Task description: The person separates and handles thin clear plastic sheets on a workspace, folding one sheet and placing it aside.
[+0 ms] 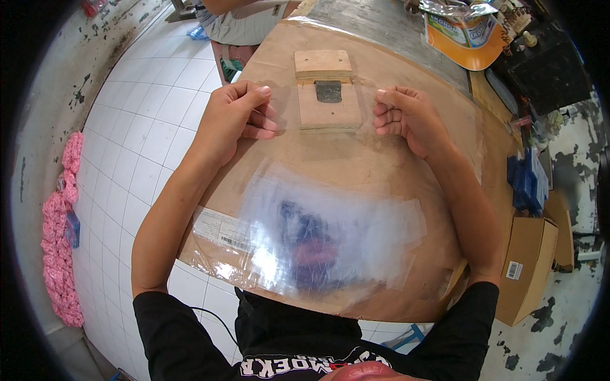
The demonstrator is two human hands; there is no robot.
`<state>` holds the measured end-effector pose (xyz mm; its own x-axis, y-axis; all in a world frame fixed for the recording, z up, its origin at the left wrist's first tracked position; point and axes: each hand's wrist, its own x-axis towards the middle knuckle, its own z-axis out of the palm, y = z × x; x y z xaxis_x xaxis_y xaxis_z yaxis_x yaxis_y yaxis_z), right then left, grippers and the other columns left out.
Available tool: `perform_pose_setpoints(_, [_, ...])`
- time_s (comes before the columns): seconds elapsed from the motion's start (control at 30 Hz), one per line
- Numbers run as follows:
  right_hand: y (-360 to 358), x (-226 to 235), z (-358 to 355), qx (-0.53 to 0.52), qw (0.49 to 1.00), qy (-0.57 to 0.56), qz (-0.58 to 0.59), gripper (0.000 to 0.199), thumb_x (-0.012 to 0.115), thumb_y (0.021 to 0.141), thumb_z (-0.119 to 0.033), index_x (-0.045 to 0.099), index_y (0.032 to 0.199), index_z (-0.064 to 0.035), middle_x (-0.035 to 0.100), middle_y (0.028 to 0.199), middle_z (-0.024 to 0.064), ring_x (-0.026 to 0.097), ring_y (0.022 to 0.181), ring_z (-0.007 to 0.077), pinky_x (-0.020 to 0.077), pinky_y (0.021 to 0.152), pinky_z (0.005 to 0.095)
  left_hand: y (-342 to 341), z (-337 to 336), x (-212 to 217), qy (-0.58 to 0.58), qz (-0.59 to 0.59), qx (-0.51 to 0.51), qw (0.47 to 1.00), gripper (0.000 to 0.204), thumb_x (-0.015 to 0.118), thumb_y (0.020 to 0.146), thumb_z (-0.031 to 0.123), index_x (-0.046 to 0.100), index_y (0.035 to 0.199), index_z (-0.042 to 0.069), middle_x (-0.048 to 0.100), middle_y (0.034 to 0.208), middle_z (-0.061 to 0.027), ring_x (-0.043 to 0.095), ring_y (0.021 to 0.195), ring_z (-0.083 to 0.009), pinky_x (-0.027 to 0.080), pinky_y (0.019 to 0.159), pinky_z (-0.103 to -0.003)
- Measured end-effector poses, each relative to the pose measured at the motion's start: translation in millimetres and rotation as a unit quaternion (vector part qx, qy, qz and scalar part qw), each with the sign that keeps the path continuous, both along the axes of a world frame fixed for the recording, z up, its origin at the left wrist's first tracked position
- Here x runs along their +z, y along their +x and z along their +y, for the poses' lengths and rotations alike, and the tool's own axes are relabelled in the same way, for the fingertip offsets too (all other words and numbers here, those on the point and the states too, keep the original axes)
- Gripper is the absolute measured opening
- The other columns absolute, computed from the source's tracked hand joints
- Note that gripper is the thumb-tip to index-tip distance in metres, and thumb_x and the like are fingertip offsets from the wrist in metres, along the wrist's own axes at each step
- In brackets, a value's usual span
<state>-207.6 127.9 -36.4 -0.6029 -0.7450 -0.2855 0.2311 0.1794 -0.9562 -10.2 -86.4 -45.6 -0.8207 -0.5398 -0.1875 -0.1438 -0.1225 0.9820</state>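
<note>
My left hand [234, 119] and my right hand [406, 117] pinch the two top corners of a clear plastic bag [330, 216], stretched between them above a brown cardboard-covered work surface [394, 171]. The bag's lower part lies toward my body and shows glare and a dark reflection. Between my hands, just beyond the bag's top edge, sits a small wooden block jig [325, 92] with a dark grey square piece in its middle.
A folded cardboard box [526, 267] and a stack of blue items [526, 184] are at the right. An orange and green package [467, 32] lies at the far right. Pink material [60, 247] lines the tiled floor at left. Another person sits beyond the table [244, 22].
</note>
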Motion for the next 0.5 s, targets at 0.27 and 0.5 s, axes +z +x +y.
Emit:
perform_pose_setpoints(0.27, [0.4,0.5,-0.4,-0.002,1.0,0.005,0.001,0.022,0.063,0.088,-0.02,0.06,0.091,0.0011,0.06,0.08,0.0089,0.063,0.066,0.0167,0.0566,0.059,0.0274,-0.3,0.4,0.8,-0.009,-0.01,0.003,1.0,0.024,0.059,0.092,0.026,0.058,0.08,0.005,0.06,0.074,-0.0058,0.061,0.056,-0.0106,0.054,0.051,-0.021])
perform_pose_setpoints(0.5, [-1.2,1.7,-0.1,-0.005,1.0,0.005,-0.01,0.023,0.061,0.088,-0.019,0.059,0.095,0.0026,0.06,0.084,0.0107,0.063,0.068,0.0183,0.0568,0.061,0.0283,0.0,-0.3,2.3,-0.005,-0.008,0.005,1.0,0.024,0.059,0.093,0.026,0.057,0.08,0.006,0.06,0.074,-0.006,0.062,0.056,-0.0106,0.054,0.05,-0.021])
